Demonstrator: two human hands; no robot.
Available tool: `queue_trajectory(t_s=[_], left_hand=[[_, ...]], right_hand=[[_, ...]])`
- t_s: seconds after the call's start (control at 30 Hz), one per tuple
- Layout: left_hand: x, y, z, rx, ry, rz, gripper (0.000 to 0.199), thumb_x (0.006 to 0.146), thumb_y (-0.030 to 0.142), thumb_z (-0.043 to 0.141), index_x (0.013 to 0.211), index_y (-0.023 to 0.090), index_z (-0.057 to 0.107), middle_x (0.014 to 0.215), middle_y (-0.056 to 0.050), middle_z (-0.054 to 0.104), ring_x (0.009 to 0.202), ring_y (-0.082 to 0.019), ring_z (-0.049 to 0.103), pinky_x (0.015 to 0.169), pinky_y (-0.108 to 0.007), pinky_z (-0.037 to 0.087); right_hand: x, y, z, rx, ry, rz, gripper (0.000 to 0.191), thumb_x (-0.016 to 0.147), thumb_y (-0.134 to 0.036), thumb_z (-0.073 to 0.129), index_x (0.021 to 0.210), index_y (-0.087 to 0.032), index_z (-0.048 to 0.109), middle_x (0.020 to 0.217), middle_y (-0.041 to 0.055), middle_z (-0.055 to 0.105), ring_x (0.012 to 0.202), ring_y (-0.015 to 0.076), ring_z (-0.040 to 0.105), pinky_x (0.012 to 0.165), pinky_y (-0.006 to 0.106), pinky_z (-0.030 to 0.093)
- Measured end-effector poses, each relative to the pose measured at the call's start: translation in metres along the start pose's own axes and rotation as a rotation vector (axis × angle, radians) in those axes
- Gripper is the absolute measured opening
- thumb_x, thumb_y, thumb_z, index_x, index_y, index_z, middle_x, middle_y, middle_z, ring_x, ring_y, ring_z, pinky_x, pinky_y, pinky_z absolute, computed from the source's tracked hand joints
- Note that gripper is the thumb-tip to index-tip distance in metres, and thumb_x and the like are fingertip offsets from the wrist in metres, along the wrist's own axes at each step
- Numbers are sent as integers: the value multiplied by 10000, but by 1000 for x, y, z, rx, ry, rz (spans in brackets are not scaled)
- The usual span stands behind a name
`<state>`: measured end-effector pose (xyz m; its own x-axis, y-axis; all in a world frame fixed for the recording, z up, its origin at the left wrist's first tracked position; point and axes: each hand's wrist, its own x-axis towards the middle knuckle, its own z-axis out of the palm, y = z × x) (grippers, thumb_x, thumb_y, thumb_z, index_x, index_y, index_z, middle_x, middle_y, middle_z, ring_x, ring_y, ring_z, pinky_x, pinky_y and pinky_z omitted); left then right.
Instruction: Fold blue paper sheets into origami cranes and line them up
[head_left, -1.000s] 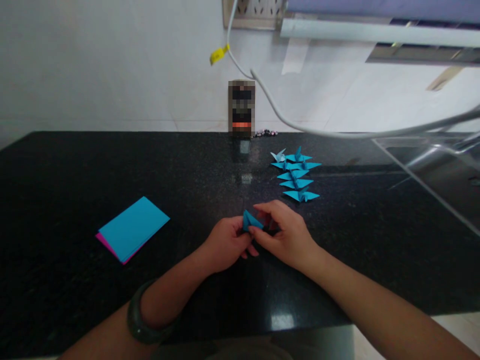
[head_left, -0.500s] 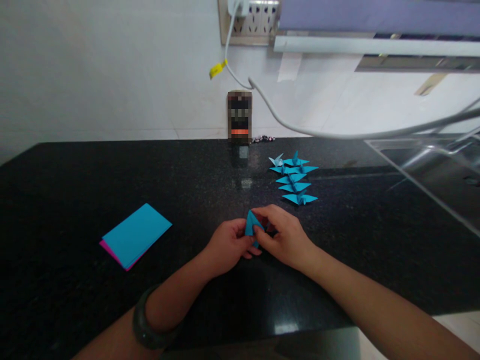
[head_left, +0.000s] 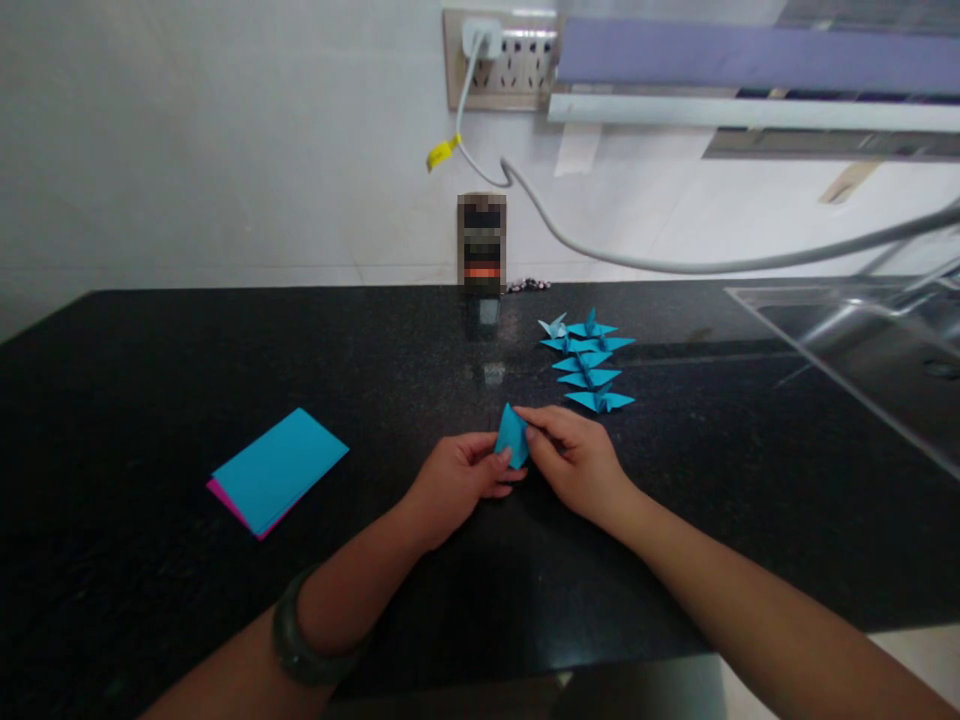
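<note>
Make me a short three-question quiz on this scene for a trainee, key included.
1. Multiple choice: Which colour peeks out from beneath the blue sheets? A) green B) pink C) orange
2. True or false: The left hand and the right hand both touch the folded blue piece.
3. Fill in: The dark bangle is worn on the person's ____ arm.

Key: 1. B, pink. 2. True. 3. left.
</note>
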<state>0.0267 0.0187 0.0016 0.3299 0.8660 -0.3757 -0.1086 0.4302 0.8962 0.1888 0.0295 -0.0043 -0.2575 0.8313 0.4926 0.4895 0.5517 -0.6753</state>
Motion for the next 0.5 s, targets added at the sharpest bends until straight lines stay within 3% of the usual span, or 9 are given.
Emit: queue_trajectory(t_s=[0.17,0.27,0.5], left_hand=[[3,-3,-2,-167,-19,-39,176,753,274,659,858,134,671,835,-62,705,720,-158,679,572,-206,495],[3,-2,-2,-243,-6,-84,79,776,167,623,819,116,665,734,-43,693,608,-124,666,498,-176,477],[4,-4,-1,-397,-19,-5,110,763,121,630,854,120,691,906,-67,711,834,-141,663,795,-253,491]], right_hand=[[1,9,4,276,42,241,162,821,-232,518,907,-183,646,770,31,669,608,123,597,552,255,504],[1,11,5,337,79,277,152,812,-241,540,922,-180,626,749,22,660,570,115,590,517,246,502],[3,10,1,-182,101,-180,231,829,-158,530,1028,-201,640,957,84,639,879,171,602,758,319,516]])
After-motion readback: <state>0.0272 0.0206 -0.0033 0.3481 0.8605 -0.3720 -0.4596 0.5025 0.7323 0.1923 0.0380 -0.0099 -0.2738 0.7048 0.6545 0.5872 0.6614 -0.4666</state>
